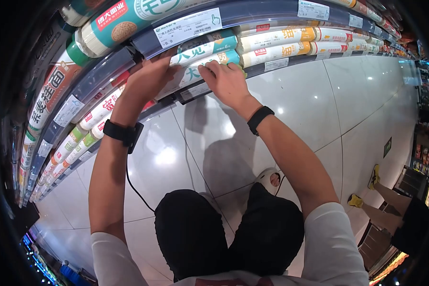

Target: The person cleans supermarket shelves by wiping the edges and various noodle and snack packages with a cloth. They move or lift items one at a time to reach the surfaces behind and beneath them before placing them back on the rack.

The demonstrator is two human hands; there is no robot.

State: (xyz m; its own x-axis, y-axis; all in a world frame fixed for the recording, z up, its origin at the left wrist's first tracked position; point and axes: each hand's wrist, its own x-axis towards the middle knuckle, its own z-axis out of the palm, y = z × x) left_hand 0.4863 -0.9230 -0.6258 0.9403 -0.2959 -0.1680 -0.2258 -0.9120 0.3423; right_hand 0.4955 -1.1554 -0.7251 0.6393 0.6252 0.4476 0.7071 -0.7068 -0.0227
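Head view: bottom shelf (298, 60) stacked with dried-noodle packs along its front edge, both hands reaching in.
Teal-printed packs: upper pack (202, 48) lies above lower pack (189, 74), lengthwise just behind the front edge, below the upper shelf (262, 13).
Left hand (152, 78): at the left ends of the teal packs, fingers partly hidden; whether it grips, I cannot tell.
Right hand (226, 85): fingers bent against the lower pack near its right end; a firm hold cannot be confirmed.
Neighbours: orange-printed packs (276, 50) toward the shelf's right end, red-printed packs (105, 108) toward its left.
Price tag (188, 28): on the upper shelf's front edge, above the teal packs.
Wrists: black band (260, 119) on the right.
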